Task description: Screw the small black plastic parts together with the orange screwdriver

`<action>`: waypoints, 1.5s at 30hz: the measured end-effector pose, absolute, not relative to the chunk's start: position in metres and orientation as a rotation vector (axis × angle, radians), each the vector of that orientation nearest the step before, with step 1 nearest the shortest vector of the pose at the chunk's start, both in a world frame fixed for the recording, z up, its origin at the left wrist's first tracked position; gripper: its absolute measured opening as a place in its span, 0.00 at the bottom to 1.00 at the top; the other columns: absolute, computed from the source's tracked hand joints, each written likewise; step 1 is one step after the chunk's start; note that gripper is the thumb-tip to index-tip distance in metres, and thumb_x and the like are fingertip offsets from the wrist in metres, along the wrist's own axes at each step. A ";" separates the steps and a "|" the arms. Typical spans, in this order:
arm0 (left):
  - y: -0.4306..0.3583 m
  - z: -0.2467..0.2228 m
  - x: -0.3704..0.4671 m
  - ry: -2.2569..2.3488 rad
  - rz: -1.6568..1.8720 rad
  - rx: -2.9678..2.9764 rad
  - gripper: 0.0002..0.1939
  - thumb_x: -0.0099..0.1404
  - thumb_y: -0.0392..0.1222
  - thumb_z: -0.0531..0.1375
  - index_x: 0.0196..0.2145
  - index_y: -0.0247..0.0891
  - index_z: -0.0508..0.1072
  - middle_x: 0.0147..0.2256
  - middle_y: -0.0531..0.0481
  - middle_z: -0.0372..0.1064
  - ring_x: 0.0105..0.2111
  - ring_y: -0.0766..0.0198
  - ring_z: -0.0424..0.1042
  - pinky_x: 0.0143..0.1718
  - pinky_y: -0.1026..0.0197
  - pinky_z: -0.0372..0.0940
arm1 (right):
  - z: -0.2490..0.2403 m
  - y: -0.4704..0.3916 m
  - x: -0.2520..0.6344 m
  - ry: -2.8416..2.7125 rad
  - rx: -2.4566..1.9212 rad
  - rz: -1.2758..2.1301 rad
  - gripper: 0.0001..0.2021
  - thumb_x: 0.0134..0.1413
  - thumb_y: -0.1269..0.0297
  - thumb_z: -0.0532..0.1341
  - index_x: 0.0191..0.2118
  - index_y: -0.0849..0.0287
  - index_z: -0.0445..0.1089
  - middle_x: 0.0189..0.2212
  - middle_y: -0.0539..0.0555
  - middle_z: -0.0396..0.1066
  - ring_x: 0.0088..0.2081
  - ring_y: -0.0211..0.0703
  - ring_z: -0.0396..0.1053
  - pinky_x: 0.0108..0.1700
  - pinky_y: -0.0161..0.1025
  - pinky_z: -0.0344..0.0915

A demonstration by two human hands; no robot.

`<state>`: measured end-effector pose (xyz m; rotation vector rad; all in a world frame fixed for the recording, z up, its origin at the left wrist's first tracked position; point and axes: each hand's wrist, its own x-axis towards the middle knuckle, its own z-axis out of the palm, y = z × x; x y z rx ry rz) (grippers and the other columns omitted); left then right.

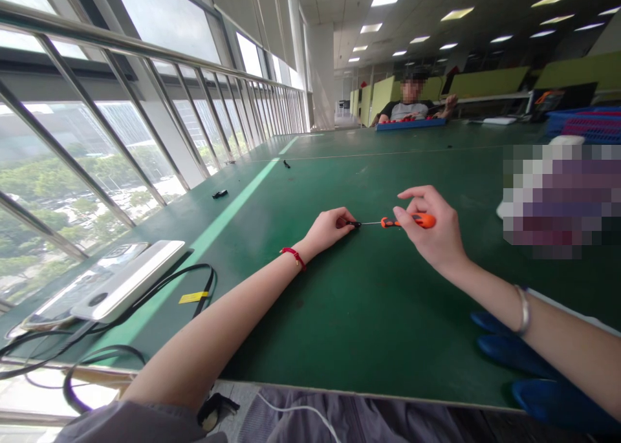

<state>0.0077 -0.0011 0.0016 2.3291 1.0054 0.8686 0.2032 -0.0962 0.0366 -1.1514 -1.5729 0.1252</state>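
Observation:
My left hand (330, 228), with a red bracelet at the wrist, pinches a small black part (356, 224) just above or on the green table (301, 326). An orange and black screwdriver (423, 220) lies level in my right hand (439, 233), its handle between thumb and fingers, with the index finger raised. The metal shaft points left, and its tip meets the black part or stops right beside it. My left fingertips hide some of the part.
A white power bank (140, 281) with black cables (208, 281) is at the left edge. Small black pieces (220, 194) lie at the far left. Blue objects (514, 352) sit under my right forearm. A person (410, 107) sits across, behind a blue tray (412, 125).

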 end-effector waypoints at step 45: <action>0.001 0.000 0.007 1.009 0.877 2.234 0.08 0.58 0.40 0.61 0.34 0.34 0.73 0.30 0.49 0.72 0.29 0.66 0.68 0.31 0.64 0.63 | 0.123 -0.055 0.201 -1.961 -1.610 0.117 0.13 0.51 0.55 0.56 0.25 0.57 0.70 0.14 0.49 0.61 0.15 0.36 0.57 0.22 0.37 0.51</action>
